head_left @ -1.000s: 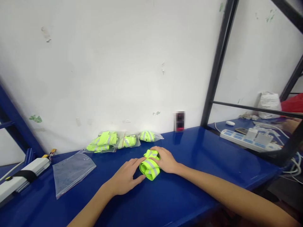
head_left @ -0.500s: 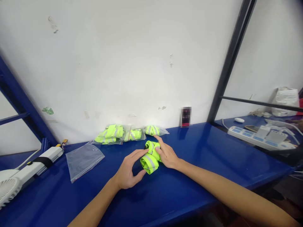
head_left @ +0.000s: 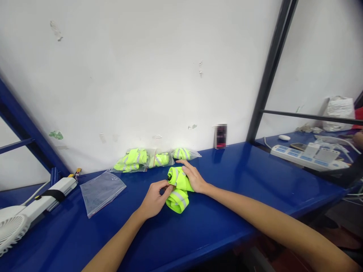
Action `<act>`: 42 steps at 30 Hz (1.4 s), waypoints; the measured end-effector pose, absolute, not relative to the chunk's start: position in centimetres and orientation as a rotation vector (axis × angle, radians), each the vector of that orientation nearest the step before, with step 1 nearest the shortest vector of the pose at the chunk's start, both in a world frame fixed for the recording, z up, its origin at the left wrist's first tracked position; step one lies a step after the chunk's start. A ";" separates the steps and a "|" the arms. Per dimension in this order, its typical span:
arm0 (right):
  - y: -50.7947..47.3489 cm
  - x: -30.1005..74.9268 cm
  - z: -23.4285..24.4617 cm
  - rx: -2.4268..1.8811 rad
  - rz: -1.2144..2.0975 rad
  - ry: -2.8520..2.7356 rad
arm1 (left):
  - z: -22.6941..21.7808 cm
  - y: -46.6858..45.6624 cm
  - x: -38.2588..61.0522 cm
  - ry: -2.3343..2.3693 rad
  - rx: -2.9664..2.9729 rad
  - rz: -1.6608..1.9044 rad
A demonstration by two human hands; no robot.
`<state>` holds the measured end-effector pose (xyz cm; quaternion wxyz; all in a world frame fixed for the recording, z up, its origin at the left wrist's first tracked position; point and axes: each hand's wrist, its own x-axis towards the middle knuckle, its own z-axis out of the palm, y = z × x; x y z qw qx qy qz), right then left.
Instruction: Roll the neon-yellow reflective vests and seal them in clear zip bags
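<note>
1. Plainly, the left hand (head_left: 154, 198) is pinched nearly closed, thumb and fingertips nipping the near left end of the rolled fluorescent yellow-green fabric bundle with grey reflective stripes (head_left: 178, 197). The pinch takes only an edge, so a layer could slide out and the coil spring loose.
2. The right hand (head_left: 193, 176) lies half open across the bundle's upper fold, fingers spread and pressing rather than clasping. I cannot tell whether its thumb is tucked underneath. If the pressure eases, the top fold could flop off the lower one.
3. The bundle rests on the glossy blue metal tabletop (head_left: 232, 211), between the two hands. That slick surface gives little friction, so a sideways push might skate the whole roll away from the fingers.
4. Left of the bundle, well apart, lies an empty clear plastic zip bag (head_left: 102, 187), flat and mouth unclear. A loosened roll would likely be too bulky for it.
5. Behind the bundle, against the white wall, sit three filled clear bags of the same yellow-green fabric (head_left: 136, 158); the right hand's fingertips are near the closest one and could nudge it.
6. Far left of the bundle, a white fan (head_left: 10, 228) sits at the table's end.
</note>
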<state>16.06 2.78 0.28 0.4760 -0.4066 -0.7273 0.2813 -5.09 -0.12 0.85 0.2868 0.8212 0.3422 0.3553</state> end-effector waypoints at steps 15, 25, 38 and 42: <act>4.3 15.8 2.7 -1.028 1.941 -1.469 | 1.4 -0.5 -6.3 0.914 2.673 1.372; 3.6 17.2 1.4 -0.815 1.772 -1.340 | 0.3 1.0 -5.9 1.077 1.999 1.193; 1.7 16.3 -0.2 -0.948 0.418 -2.189 | 0.6 1.1 -6.4 0.899 1.482 1.286; 1.9 16.7 -0.2 -1.002 0.242 -2.239 | -0.1 1.4 -6.3 0.958 1.484 1.315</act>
